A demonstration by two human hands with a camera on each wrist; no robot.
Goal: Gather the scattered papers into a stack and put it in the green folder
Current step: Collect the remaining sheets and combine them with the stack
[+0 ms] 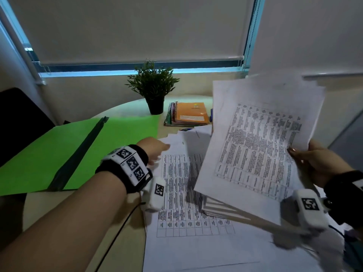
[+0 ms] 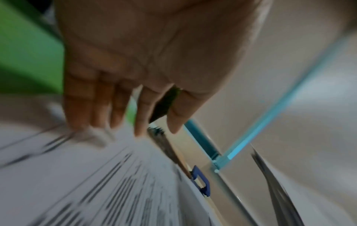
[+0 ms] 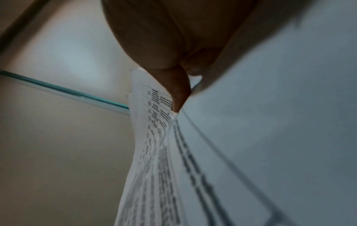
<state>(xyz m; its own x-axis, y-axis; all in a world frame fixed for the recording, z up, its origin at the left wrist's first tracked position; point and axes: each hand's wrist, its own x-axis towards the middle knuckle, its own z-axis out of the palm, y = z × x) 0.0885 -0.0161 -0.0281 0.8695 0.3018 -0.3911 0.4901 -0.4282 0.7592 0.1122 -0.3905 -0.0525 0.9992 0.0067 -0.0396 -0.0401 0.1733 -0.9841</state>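
- The right hand [image 1: 322, 163], at the right edge of the head view, grips a thick bundle of papers [image 1: 261, 146] by its right edge, thumb on the top printed sheet; the bundle is raised and tilted above the desk [image 1: 47, 205].
- In the right wrist view the thumb [image 3: 177, 91] presses the sheets, which fan out below it.
- The left hand [image 1: 155, 150], in the middle of the head view, reaches out with fingers straight and slightly spread, holding nothing; its fingertips [image 2: 139, 131] are at or just above the loose sheets [image 1: 188, 203] lying flat in the lower middle — blur hides whether they touch.
- The green folder [image 1: 59, 150] lies open on the left, just beside those sheets.
- A potted plant [image 1: 153, 89] and spiral notebooks [image 1: 188, 114] stand in the upper middle.
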